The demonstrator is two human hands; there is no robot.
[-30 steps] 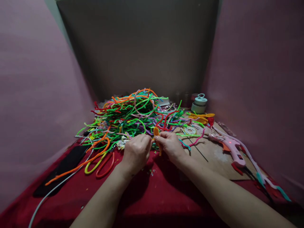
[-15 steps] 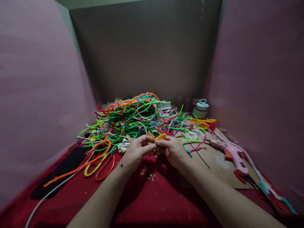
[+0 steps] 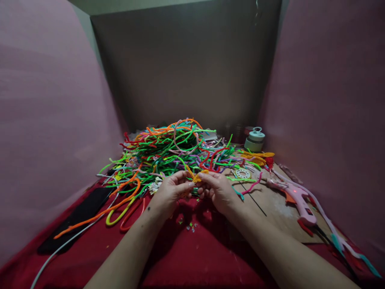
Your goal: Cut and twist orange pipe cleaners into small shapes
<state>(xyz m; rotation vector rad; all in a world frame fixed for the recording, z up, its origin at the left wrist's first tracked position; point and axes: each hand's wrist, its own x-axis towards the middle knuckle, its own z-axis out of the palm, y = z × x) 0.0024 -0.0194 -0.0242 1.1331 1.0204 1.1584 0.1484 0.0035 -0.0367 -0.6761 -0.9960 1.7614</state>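
Observation:
An orange-yellow pipe cleaner [image 3: 197,177], bent into small loops, is pinched between both hands at the middle of the view. My left hand [image 3: 176,188] grips its left side with thumb and forefinger. On the right side, my right hand [image 3: 217,188] pinches the piece, its other fingers curled underneath. Just behind the hands rises a tangled heap of pipe cleaners [image 3: 168,146] in green, orange, red, pink and purple. A bundle of white-tipped strands [image 3: 155,185] lies beside my left hand.
A pink glue gun [image 3: 297,200] with a lit red light lies on a brown board [image 3: 278,222] at right. Behind it stand a pale green container [image 3: 254,140] and a white ring with holes [image 3: 242,173]. A black flat object [image 3: 75,220] and white cable lie left.
My hands have moved slightly apart, and the fingers have shifted on the orange-yellow pipe cleaner. Its loops now sit lower and more between the fingertips.

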